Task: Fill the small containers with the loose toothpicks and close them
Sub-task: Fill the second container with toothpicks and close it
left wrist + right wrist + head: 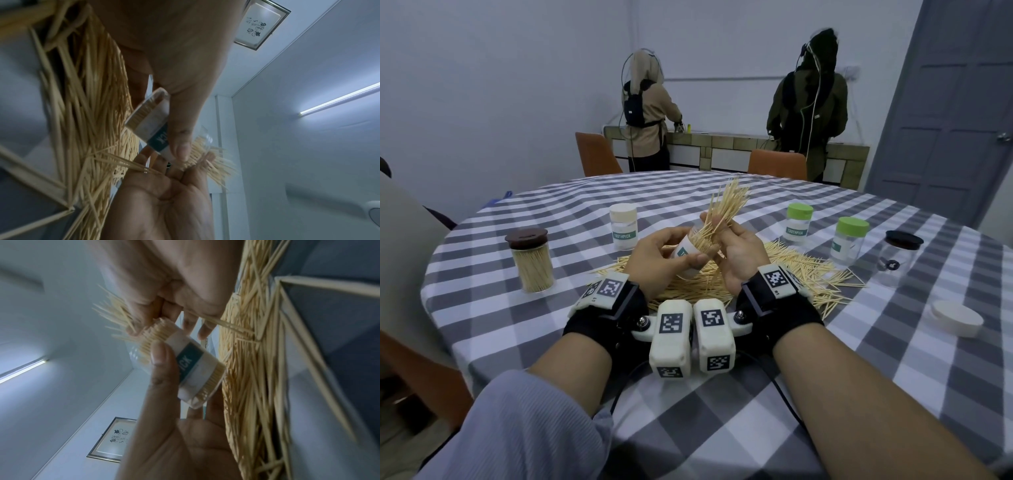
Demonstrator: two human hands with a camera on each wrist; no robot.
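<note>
From the head view, the left hand (664, 253) curls its grip round an open container (688, 251); the right hand (739, 250) pinches a toothpick bundle (726, 205) into its mouth. Filling is under way; pushing them down, then capping, comes next. Left wrist view: loose toothpicks (86, 97) below. Right wrist view: checked desk (329, 337) beneath.

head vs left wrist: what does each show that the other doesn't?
Head only: the capped jars, brown-lidded, white-lidded, two green-lidded, a black-lidded one, a loose white lid, and two people at the far counter.
Left wrist only: a ceiling light and a framed picture.
Both: the left hand gripping the open jar, the right hand feeding the toothpick bunch, the pile.
</note>
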